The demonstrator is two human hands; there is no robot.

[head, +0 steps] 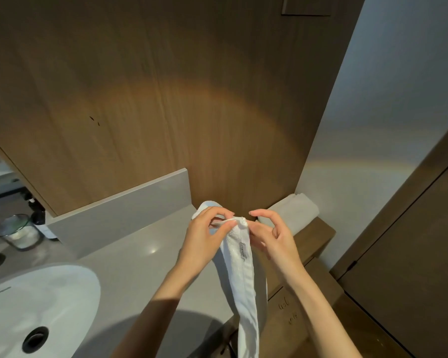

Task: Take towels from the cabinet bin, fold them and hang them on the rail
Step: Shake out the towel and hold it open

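Folding looks to be the step in hand, done in the air over the near right edge of the grey stone countertop, to the right of the white oval basin. The long white terry towel hangs as a narrow, bunched strip from its top hem, its lower end out of view. The left hand pinches that hem; the right hand, fingers curled, appears to pinch the gathered corner just beside it. Next, I judge, the hands must draw apart along the hem to spread it flat. A small grey sewn label lies just under the corner.
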